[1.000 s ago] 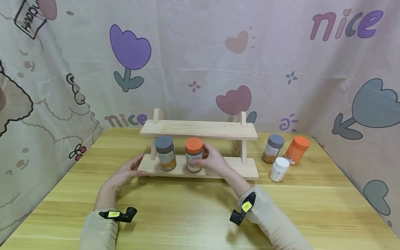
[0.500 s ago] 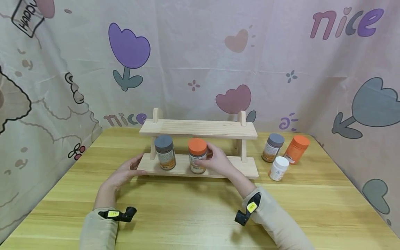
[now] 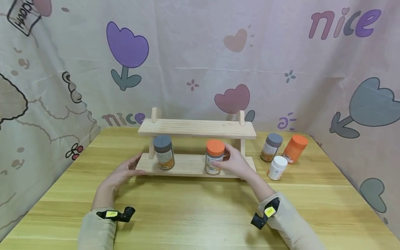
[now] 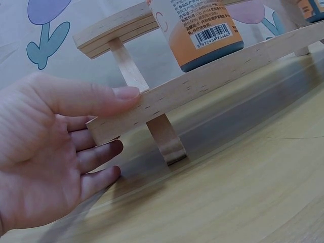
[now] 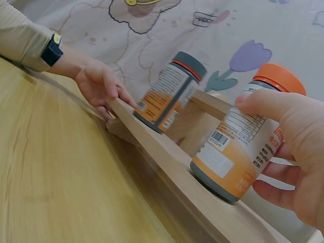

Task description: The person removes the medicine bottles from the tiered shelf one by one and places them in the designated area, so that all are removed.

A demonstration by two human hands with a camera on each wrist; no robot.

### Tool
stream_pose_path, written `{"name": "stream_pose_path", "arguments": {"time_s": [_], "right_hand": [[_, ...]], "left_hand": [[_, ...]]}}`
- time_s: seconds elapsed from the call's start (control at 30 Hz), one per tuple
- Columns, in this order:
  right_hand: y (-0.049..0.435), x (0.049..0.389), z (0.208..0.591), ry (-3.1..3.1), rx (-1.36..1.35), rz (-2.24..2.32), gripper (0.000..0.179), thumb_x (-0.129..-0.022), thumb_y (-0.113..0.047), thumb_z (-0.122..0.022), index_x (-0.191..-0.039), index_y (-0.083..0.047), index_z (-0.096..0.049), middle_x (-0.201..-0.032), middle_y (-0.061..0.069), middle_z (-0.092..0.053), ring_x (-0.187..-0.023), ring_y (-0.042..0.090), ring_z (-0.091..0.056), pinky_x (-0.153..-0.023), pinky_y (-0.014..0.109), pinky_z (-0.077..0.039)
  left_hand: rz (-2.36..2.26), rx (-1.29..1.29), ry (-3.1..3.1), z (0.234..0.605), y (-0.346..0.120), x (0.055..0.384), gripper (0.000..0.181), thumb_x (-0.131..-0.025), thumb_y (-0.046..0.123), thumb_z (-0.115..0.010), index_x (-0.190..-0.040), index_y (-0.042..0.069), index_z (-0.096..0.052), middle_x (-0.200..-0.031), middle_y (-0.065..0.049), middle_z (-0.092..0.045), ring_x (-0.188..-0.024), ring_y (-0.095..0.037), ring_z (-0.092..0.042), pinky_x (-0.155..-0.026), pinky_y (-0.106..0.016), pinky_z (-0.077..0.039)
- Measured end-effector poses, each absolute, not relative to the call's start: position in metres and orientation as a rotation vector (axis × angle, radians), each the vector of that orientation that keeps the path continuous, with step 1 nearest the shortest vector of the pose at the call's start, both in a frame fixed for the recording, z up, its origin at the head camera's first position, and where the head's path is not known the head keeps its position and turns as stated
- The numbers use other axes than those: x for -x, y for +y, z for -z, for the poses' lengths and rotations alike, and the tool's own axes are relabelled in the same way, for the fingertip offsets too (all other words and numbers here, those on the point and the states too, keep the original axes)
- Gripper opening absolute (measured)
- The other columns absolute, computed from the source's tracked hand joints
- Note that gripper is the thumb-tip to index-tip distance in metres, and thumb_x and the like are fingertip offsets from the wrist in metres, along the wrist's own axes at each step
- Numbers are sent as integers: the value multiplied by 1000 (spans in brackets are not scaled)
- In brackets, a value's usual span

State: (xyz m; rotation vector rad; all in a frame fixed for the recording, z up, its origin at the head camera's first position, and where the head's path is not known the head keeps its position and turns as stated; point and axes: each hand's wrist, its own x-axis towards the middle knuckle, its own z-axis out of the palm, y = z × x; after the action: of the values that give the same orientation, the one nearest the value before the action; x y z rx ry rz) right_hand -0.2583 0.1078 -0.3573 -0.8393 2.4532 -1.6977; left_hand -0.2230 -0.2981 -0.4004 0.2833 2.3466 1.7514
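My right hand (image 3: pixel 235 161) grips a pill bottle with an orange lid (image 3: pixel 214 157) between thumb and fingers. It stands near the right part of the lower board of a two-tier wooden shelf (image 3: pixel 187 170); in the right wrist view its base is right at the board. At the shelf's left end my left hand (image 3: pixel 123 172) holds the lower board, the thumb (image 4: pixel 125 93) on its front edge and the fingers behind and below. A grey-lidded pill bottle (image 3: pixel 164 152) stands upright on the left part of that board, apart from both hands.
Right of the shelf, on the wooden table (image 3: pixel 187 215), stand another grey-lidded bottle (image 3: pixel 271 147), an orange bottle (image 3: pixel 294 149) and a small white bottle (image 3: pixel 277 168), close together. The upper board (image 3: pixel 197 127) overhangs the lower one at the back. A printed curtain (image 3: pixel 187 52) hangs behind.
My right hand has moved the orange-lidded bottle rightward along the lower board, away from the grey-lidded one. My left hand stays at the shelf's left end.
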Motion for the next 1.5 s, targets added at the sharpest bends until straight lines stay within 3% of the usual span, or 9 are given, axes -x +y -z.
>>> {"name": "stream_pose_path", "arguments": {"time_s": [0.43, 0.77, 1.03, 1.17, 1.4, 1.5], "right_hand": [[160, 252, 351, 2568, 766, 1703, 62, -75, -8, -75, -130, -1, -46, -116, 18, -57, -99, 28, -58, -84, 37, -50], [196, 246, 339, 2669, 624, 1730, 59, -79, -7, -71, -130, 3, -43, -118, 22, -55, -97, 13, -55, -80, 22, -48], [220, 241, 314, 2763, 480, 1685, 65, -84, -17, -69, -138, -2, -36, -124, 21, -52, -102, 13, -52, -85, 25, -45], [234, 240, 306, 2816, 429, 1672, 66, -85, -21, -68, -139, -4, -34, -126, 16, -50, -104, 8, -50, -87, 23, -44], [258, 241, 303, 2821, 400, 1755, 63, -87, -18, -65, -141, -9, -33, -116, -9, -49, -102, 4, -49, -81, 13, -43], [268, 241, 304, 2845, 385, 1774, 62, -87, -16, -65, -141, -11, -34, -115, -11, -49, -101, 4, -48, -79, 10, -43]], "left_hand": [[-1768, -273, 2336, 399, -298, 224, 89, -85, 11, -65, -146, -4, -2, -152, -21, 0, -138, -38, -3, -109, -51, -11], [-1786, -267, 2319, 401, -298, 224, 90, -85, 10, -66, -146, -5, -2, -152, -22, 1, -138, -39, -3, -108, -51, -11], [-1774, -267, 2332, 401, -297, 222, 90, -84, 11, -66, -146, -5, -2, -152, -23, 1, -137, -39, -3, -109, -49, -13], [-1773, -266, 2327, 398, -297, 222, 91, -84, 12, -66, -146, -5, -1, -152, -23, 2, -137, -40, -2, -109, -52, -10], [-1769, -229, 2331, 397, -297, 223, 90, -84, 11, -66, -146, -4, -2, -153, -20, 1, -138, -38, -2, -110, -51, -9], [-1781, -230, 2319, 398, -298, 223, 91, -84, 11, -66, -147, -4, -2, -153, -20, 1, -138, -37, -2, -110, -51, -9]]}}
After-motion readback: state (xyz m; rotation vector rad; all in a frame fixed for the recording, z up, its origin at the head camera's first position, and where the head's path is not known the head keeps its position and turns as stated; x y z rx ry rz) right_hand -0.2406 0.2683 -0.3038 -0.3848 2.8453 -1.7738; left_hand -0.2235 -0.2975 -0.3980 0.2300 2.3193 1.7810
